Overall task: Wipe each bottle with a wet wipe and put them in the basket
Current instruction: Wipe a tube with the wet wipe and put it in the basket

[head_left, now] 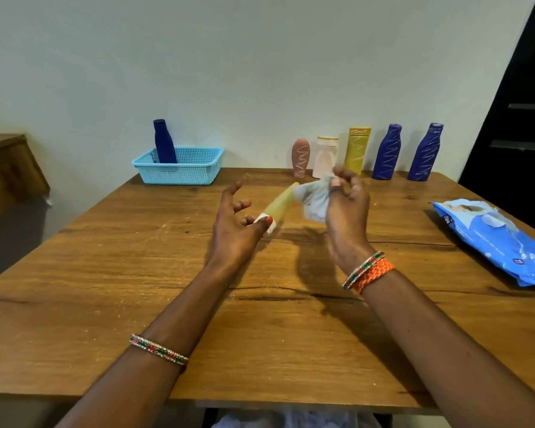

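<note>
Two bare forearms reach in from the near edge of the wooden table, a beaded bangle on the left wrist and a bangle with an orange braided band on the right. Above the middle of the table, the left hand pinches the white cap end of a pale yellow tube between thumb and fingertips, its other fingers spread and loosely curled; the tube slants up and away toward the right hand. The right hand has its fingers curled round a crumpled wet wipe, which is pressed against the far end of the tube. Both hands and the tube are held above the tabletop, casting shadows beneath. Near the right edge lies a blue pack of wipes, flat on the wood. Along the far edge, against the wall, five bottles stand in a row toward the right corner: a pink bottle, a white bottle, a yellow tube standing upright, and two dark blue bottles, each marked with pale squiggles. At the far left corner sits a light blue basket, with one dark blue bottle upright in its left side.
</note>
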